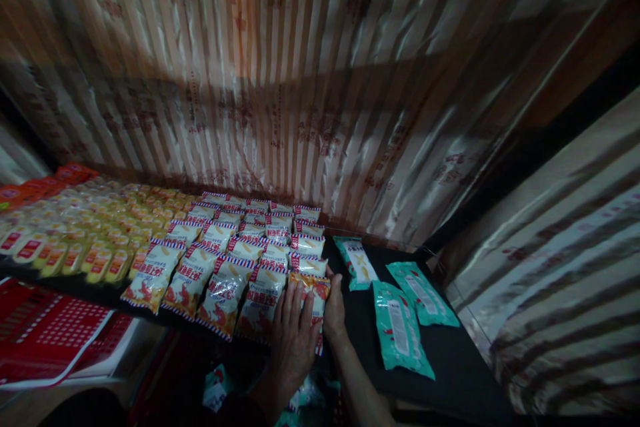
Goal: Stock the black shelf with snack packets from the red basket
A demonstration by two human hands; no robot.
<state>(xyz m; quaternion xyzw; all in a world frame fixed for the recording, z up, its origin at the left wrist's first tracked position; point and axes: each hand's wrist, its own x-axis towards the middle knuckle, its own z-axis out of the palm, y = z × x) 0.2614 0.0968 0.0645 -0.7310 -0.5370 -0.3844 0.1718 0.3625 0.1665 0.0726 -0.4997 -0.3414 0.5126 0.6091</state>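
Near the front edge of a dark shelf (350,357), both my hands are on a snack bag (313,290) with an orange top end and a white lower part. My left hand (295,327) lies across its front left side, fingers stretched out and flat. Around its right edge curls my right hand (334,303), with some fingertips hidden behind the bag. To the left stand rows of white and orange snack bags (225,293) with striped ends, leaning back on one another. The nearest of them touches or almost touches my left hand.
Three turquoise bags (400,327) lie on the shelf at right. Rows of yellow and pale cups (107,263) and orange packs (75,173) fill the left. A red basket (45,333) sits below left, more bags (217,387) below the shelf. Striped sheeting (300,93) hangs behind.
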